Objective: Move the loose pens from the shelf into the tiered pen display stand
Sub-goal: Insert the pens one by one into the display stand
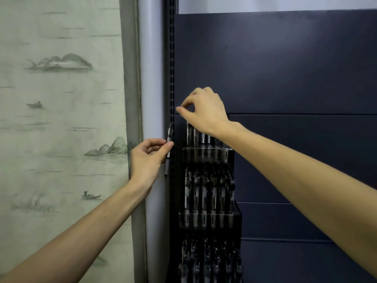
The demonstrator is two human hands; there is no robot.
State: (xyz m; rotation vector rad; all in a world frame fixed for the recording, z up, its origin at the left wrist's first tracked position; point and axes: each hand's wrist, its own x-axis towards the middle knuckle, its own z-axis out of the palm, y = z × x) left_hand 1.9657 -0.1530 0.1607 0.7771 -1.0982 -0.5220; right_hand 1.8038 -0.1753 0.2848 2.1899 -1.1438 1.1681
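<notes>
A tiered clear pen display stand (208, 155) stands against the dark blue shelf back, holding several dark pens (202, 190) upright in three rows. My left hand (148, 160) grips one dark pen (169, 137) upright just left of the stand, in front of the slotted shelf post. My right hand (204, 111) hovers above the top row, its thumb and forefinger curled toward each other with nothing visible between them. The top row holds several pens (190, 133) right under this hand.
A slotted black upright post (172, 58) runs down the shelf's left edge. Dark blue back panels (285, 68) fill the right side. A pale wall hanging with painted hills and boats (61, 99) covers the left.
</notes>
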